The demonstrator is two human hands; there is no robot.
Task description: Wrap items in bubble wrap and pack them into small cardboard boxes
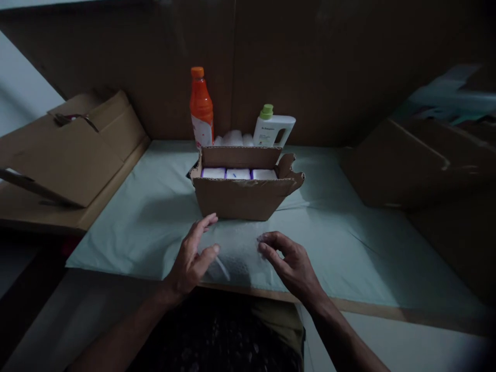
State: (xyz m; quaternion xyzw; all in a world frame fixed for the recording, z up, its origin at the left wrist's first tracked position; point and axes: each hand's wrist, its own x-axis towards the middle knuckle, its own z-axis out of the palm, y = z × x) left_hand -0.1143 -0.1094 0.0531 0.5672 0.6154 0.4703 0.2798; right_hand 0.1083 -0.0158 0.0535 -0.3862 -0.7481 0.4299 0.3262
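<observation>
A clear sheet of bubble wrap (pixel 236 258) lies on the cloth in front of me, between my hands; its outline is hard to make out. My right hand (pixel 289 258) pinches the wrap's right edge between thumb and fingers. My left hand (pixel 194 258) is open at the left side of the wrap, thumb and fingers apart. Just beyond stands an open cardboard box (pixel 240 199) with its flaps up. Inside it sit three white packs (pixel 237 174) with purple edges, side by side.
Behind the box stand an orange bottle (pixel 201 108), a white jug with a green cap (pixel 271 128) and a roll of bubble wrap (pixel 233 138). Cardboard boxes flank the pale green cloth (pixel 325 248) at left (pixel 89 155) and right (pixel 411 165). A cardboard wall rises behind.
</observation>
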